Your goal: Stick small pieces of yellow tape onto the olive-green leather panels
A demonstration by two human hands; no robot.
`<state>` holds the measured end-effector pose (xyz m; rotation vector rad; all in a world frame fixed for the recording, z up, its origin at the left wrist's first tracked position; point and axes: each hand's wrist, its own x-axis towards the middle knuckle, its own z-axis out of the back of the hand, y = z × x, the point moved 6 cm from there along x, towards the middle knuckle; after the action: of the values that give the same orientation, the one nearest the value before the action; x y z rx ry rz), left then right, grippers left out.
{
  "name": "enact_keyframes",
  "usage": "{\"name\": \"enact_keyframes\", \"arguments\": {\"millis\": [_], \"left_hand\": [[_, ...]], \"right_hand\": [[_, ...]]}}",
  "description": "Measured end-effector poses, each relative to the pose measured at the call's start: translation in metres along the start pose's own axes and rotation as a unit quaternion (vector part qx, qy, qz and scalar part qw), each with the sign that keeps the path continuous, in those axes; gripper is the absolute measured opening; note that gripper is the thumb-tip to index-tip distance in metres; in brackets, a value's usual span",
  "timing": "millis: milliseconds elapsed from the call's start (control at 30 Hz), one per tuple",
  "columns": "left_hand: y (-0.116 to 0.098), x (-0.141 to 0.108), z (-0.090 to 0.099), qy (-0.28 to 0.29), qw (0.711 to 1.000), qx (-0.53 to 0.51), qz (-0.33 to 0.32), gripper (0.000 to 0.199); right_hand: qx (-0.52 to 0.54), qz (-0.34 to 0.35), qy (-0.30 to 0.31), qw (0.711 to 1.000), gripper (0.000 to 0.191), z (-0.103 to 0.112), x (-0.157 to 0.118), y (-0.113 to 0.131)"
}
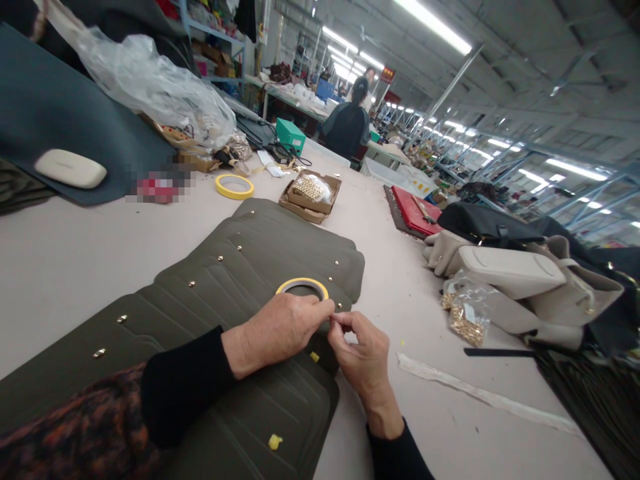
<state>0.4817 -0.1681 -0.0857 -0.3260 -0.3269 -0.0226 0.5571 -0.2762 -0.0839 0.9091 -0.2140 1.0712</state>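
Head view: the left hand and right hand are pinched together, fingertips meeting on something too small to be told. Beneath them olive panels are stacked (long axis running lower-left to upper-right); a tape roll lies just beyond the knuckles.

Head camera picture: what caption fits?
Two hands pinch at a yellow tape roll on olive studded panels.
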Motion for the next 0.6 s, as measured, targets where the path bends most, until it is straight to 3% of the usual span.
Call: {"name": "enact_keyframes", "arguments": {"millis": [100,200,300,467,600], "left_hand": [[-0.007,-0.002,0.007,-0.034,0.999,0.034,-0.024,0.014],[-0.014,-0.003,0.013,-0.064,0.996,0.039,-0.048,0.017],[-0.011,-0.002,0.011,-0.057,0.997,0.054,-0.029,0.016],[0.007,0.004,-0.005,0.027,0.995,0.090,0.039,0.009],[0.008,0.005,-0.009,0.045,0.994,0.094,0.041,0.006]], "right_hand": [[0.136,-0.156,0.023,0.978,0.010,-0.007,0.000,-0.016],[0.276,-0.310,0.006,0.910,0.014,-0.014,-0.004,-0.043],[0.326,-0.386,-0.013,0.863,0.023,-0.017,-0.006,-0.068],[0.255,-0.363,0.027,0.896,0.031,-0.016,-0.005,-0.080],[0.163,-0.324,0.054,0.930,0.030,-0.018,-0.004,-0.072]]}}
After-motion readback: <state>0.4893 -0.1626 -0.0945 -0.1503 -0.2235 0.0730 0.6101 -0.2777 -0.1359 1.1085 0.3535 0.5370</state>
